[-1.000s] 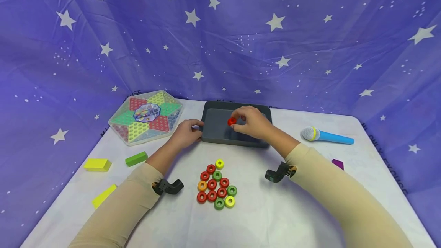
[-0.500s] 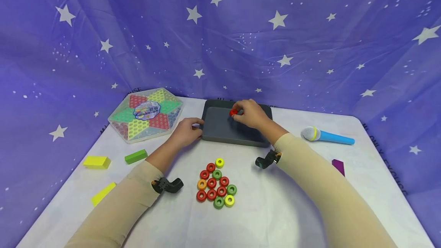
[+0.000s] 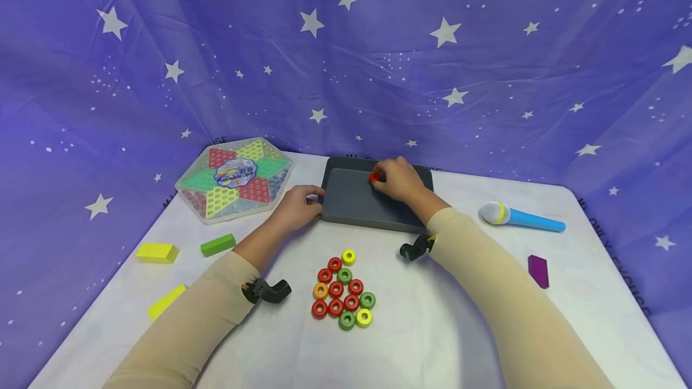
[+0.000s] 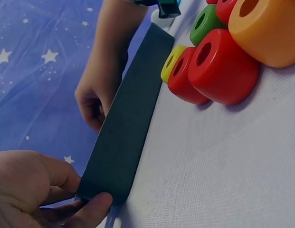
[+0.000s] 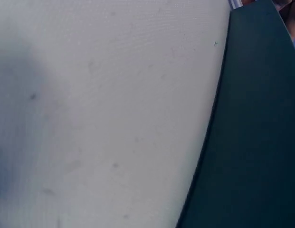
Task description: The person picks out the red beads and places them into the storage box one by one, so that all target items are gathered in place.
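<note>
A dark grey tray (image 3: 351, 206) lies at the far middle of the white table. My right hand (image 3: 393, 179) reaches over the tray's far part and pinches a red ring (image 3: 374, 178) low inside it. My left hand (image 3: 299, 206) grips the tray's left corner; in the left wrist view its fingers (image 4: 92, 208) curl round the tray's wall (image 4: 126, 133). A cluster of several red, green, yellow and orange rings (image 3: 342, 290) sits on the table nearer to me, also close up in the left wrist view as rings (image 4: 218, 61). The right wrist view shows only the cloth and the tray's side (image 5: 252, 142).
A hexagonal Chinese checkers box (image 3: 233, 179) lies at the far left. A green block (image 3: 217, 245) and two yellow blocks (image 3: 157, 252) lie on the left. A blue toy microphone (image 3: 521, 216) and a purple block (image 3: 538, 271) lie on the right. Starry purple cloth hangs behind.
My right hand has carried the red ring farther back and lower over the tray. My left hand has stayed on the tray's corner.
</note>
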`<state>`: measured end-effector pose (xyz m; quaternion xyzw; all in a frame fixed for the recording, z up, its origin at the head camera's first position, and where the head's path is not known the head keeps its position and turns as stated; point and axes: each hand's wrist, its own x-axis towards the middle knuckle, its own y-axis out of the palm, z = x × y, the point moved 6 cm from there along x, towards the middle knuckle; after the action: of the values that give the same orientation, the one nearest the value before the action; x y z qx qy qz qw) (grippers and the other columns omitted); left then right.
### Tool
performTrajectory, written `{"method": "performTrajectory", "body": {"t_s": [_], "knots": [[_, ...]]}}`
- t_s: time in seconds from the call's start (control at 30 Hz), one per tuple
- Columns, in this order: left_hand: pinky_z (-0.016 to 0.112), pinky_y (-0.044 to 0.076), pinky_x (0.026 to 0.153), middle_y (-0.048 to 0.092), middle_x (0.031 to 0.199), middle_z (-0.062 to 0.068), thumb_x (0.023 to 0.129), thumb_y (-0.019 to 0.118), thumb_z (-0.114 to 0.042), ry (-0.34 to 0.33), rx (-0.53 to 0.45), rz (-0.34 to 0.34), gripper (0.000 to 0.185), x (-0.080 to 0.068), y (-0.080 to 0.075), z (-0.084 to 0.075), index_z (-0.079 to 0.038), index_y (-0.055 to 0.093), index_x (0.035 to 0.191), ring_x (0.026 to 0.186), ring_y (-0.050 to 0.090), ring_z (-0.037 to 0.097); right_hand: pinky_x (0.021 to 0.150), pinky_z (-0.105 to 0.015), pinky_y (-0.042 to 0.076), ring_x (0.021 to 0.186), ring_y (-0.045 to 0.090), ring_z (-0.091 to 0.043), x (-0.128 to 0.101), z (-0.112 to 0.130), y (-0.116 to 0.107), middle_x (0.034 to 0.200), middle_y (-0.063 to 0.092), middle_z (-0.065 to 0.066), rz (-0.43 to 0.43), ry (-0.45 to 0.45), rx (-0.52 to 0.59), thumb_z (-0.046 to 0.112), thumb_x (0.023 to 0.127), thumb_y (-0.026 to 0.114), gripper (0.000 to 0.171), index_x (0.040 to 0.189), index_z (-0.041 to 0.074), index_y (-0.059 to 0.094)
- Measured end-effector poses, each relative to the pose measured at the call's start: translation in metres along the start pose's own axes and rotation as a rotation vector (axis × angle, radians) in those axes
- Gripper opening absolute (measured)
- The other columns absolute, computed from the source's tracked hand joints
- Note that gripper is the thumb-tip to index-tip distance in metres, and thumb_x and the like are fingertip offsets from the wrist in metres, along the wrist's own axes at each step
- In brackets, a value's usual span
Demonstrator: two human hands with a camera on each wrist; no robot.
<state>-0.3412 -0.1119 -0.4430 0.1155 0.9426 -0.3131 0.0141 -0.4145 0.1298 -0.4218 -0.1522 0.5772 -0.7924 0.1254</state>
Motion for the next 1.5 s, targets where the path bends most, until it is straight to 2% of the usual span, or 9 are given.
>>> {"method": "performTrajectory", "body": {"t_s": [0.27, 0.53, 0.67, 0.8, 0.9, 1.0, 1.2, 1.37, 1.5], "knots": [[0.033, 0.058, 0.077, 0.066, 0.128, 0.014, 0.089, 0.061, -0.012, -0.018, 0.012, 0.003, 0.043, -0.002, 0.001, 0.003, -0.010, 0.066, 0.132, 0.090, 0.070, 0.020, 0.088, -0.049, 0.046, 0.095, 0.052, -0.031, 0.001, 0.001, 0.009, 0.109, 0.071, -0.007, 0.018, -0.001, -0.083, 0.034, 0.092, 0.073, 0.034, 0.117, 0.012, 0.072], [0.031, 0.058, 0.073, 0.067, 0.125, 0.014, 0.089, 0.059, -0.010, -0.001, -0.018, 0.008, 0.042, 0.002, 0.000, 0.001, -0.008, 0.066, 0.130, 0.088, 0.069, 0.019, 0.094, -0.050, 0.046, 0.110, 0.052, -0.032, -0.011, 0.002, -0.006, 0.125, 0.064, -0.010, 0.001, -0.013, 0.019, 0.047, 0.092, 0.069, 0.058, 0.136, 0.010, 0.062], [0.029, 0.058, 0.070, 0.068, 0.121, 0.014, 0.089, 0.059, -0.009, -0.006, -0.026, 0.011, 0.042, 0.003, 0.000, 0.000, -0.007, 0.066, 0.130, 0.082, 0.069, 0.018, 0.095, -0.051, 0.050, 0.115, 0.058, -0.032, -0.023, 0.006, -0.017, 0.125, 0.064, -0.010, -0.010, -0.072, 0.127, 0.044, 0.094, 0.068, 0.056, 0.137, 0.008, 0.061], [0.029, 0.057, 0.068, 0.071, 0.114, 0.015, 0.088, 0.060, -0.008, -0.009, -0.019, 0.014, 0.042, 0.003, 0.000, -0.002, -0.007, 0.066, 0.130, 0.079, 0.069, 0.017, 0.085, -0.045, 0.055, 0.100, 0.064, -0.026, -0.040, 0.014, -0.029, 0.123, 0.066, -0.011, -0.027, -0.164, 0.200, 0.040, 0.095, 0.069, 0.051, 0.134, 0.007, 0.063], [0.028, 0.057, 0.068, 0.072, 0.109, 0.014, 0.088, 0.060, -0.008, -0.013, -0.021, 0.012, 0.042, 0.003, 0.000, -0.002, -0.006, 0.066, 0.130, 0.078, 0.069, 0.017, 0.075, -0.038, 0.054, 0.087, 0.061, -0.020, -0.056, 0.027, -0.038, 0.119, 0.067, -0.010, -0.038, -0.239, 0.246, 0.037, 0.094, 0.071, 0.045, 0.130, 0.010, 0.066], [0.028, 0.057, 0.067, 0.071, 0.110, 0.014, 0.088, 0.060, -0.008, -0.020, -0.023, 0.008, 0.042, 0.004, 0.000, 0.000, -0.006, 0.066, 0.129, 0.079, 0.069, 0.017, 0.072, -0.034, 0.052, 0.083, 0.058, -0.015, -0.073, 0.043, -0.043, 0.113, 0.069, -0.008, -0.035, -0.322, 0.283, 0.035, 0.093, 0.073, 0.039, 0.125, 0.014, 0.068], [0.029, 0.058, 0.070, 0.068, 0.122, 0.015, 0.088, 0.060, -0.008, -0.019, -0.018, 0.016, 0.043, 0.005, 0.000, 0.000, -0.006, 0.066, 0.131, 0.083, 0.070, 0.018, 0.071, -0.031, 0.054, 0.081, 0.060, -0.012, -0.108, 0.073, -0.038, 0.105, 0.072, 0.001, 0.068, -0.446, 0.345, 0.029, 0.091, 0.076, 0.029, 0.116, 0.014, 0.073], [0.030, 0.058, 0.072, 0.066, 0.126, 0.014, 0.088, 0.060, -0.008, -0.024, -0.013, 0.020, 0.045, 0.003, 0.000, -0.002, -0.006, 0.065, 0.132, 0.088, 0.070, 0.020, 0.071, -0.031, 0.056, 0.081, 0.063, -0.013, -0.137, 0.095, -0.012, 0.101, 0.073, 0.002, 0.245, -0.490, 0.363, 0.029, 0.091, 0.076, 0.027, 0.113, 0.015, 0.075], [0.030, 0.058, 0.073, 0.066, 0.127, 0.014, 0.088, 0.059, -0.008, -0.025, -0.015, 0.022, 0.044, 0.002, 0.000, -0.003, -0.005, 0.065, 0.132, 0.090, 0.069, 0.020, 0.070, -0.022, 0.052, 0.078, 0.062, -0.011, -0.155, 0.106, 0.009, 0.097, 0.072, 0.008, 0.335, -0.498, 0.322, 0.030, 0.089, 0.077, 0.023, 0.108, 0.017, 0.075]]}}
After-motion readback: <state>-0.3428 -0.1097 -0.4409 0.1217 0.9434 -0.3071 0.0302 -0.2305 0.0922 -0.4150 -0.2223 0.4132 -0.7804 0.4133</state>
